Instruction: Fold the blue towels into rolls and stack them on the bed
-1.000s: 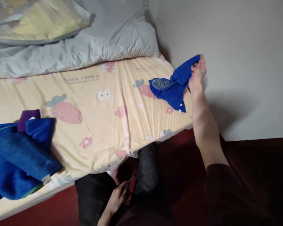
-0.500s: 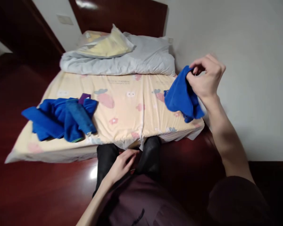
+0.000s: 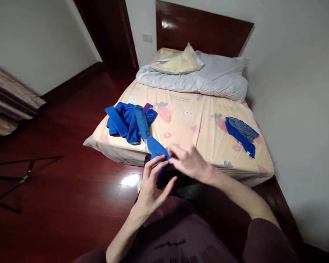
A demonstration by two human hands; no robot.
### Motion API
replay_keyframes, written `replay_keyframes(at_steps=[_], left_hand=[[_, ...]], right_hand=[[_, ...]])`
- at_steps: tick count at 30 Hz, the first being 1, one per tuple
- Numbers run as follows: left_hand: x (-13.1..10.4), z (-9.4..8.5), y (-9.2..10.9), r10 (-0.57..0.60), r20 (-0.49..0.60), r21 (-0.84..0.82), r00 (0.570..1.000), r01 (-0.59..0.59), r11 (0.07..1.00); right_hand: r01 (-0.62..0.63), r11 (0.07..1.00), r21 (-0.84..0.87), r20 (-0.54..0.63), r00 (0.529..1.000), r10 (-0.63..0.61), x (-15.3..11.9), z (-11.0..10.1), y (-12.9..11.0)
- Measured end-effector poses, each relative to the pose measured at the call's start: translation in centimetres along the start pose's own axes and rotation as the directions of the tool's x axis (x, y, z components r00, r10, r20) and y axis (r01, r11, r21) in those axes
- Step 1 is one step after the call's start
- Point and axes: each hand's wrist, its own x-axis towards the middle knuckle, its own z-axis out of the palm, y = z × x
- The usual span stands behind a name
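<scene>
My right hand (image 3: 188,160) pinches a blue towel (image 3: 155,147) by one corner, close in front of my body at the bed's near edge. The towel hangs down to the left, and its lower part is partly hidden behind my left hand (image 3: 155,186). That left hand is raised beside it, thumb and fingers apart, with its fingertips at the cloth. A heap of blue towels (image 3: 120,122) lies on the left of the bed, with a purple piece at its back. Over on the right lie a blue cloth (image 3: 245,144) and a greyish-blue cloth (image 3: 244,128).
The bed (image 3: 181,126) has a strawberry-patterned sheet. A rolled grey quilt (image 3: 222,78) and a yellow pillow (image 3: 181,62) lie by the headboard (image 3: 203,33). On the floor at left are black stand legs (image 3: 24,179) and a curtain (image 3: 8,102).
My right hand has carried the blue towel from the bed's right side to in front of me. My left hand has risen from my lap to meet it. The view has turned left.
</scene>
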Motion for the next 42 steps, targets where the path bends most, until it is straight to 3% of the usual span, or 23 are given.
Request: replay_keyframes(at_steps=[3,7,13,17,20,24,27,30,34,38,42], left_hand=[[-1.3,0.4,-1.6,0.041,-0.137,0.183,0.990,-0.015,0.983],[-2.9,0.0,-2.9,0.021,-0.157,0.238,0.987,0.017,0.971],[-1.7,-0.3,-4.8,-0.049,0.081,0.249,0.996,0.027,0.968],[0.0,-0.8,-6.6,-0.004,0.109,0.313,0.994,-0.031,0.949],[0.6,-2.1,-6.4,0.053,0.050,0.313,0.997,-0.066,0.947],[0.3,-5.6,-5.6,0.053,-0.069,0.351,0.996,-0.026,0.936],[-0.3,-8.8,-6.4,0.112,-0.160,0.505,0.981,-0.016,0.863],[-1.2,-11.4,-8.6,0.180,-0.251,0.622,0.951,0.016,0.783],[-2.6,-12.8,-11.4,0.108,-0.283,0.669,0.953,0.116,0.734],[-4.0,-12.2,-13.3,0.054,-0.173,0.681,0.983,0.080,0.728],[-4.6,-10.3,-15.4,0.050,-0.093,0.672,0.994,0.025,0.740]], right_hand=[[0.142,0.988,-0.057,-0.005,0.990,-0.143,-1.0,4.0,-1.5],[0.269,0.953,-0.141,-0.026,0.961,-0.275,-1.3,4.7,-1.3],[0.324,0.896,-0.303,0.029,0.943,-0.331,-1.4,5.1,1.1],[0.128,0.941,-0.312,-0.061,0.986,-0.154,-1.9,7.1,3.5],[-0.049,0.965,-0.256,-0.133,0.991,0.015,-1.5,7.7,6.3],[-0.191,0.979,-0.064,-0.215,0.961,0.174,-1.3,7.3,10.3],[-0.259,0.962,0.091,-0.213,0.938,0.273,-2.6,6.8,12.3],[-0.328,0.938,0.112,-0.156,0.926,0.343,-5.5,6.3,13.1],[-0.470,0.882,0.025,-0.140,0.872,0.469,-11.2,5.3,13.0],[-0.559,0.829,0.022,-0.189,0.812,0.552,-17.7,3.6,12.0],[-0.646,0.763,0.027,-0.224,0.740,0.635,-21.5,-0.2,10.6]])
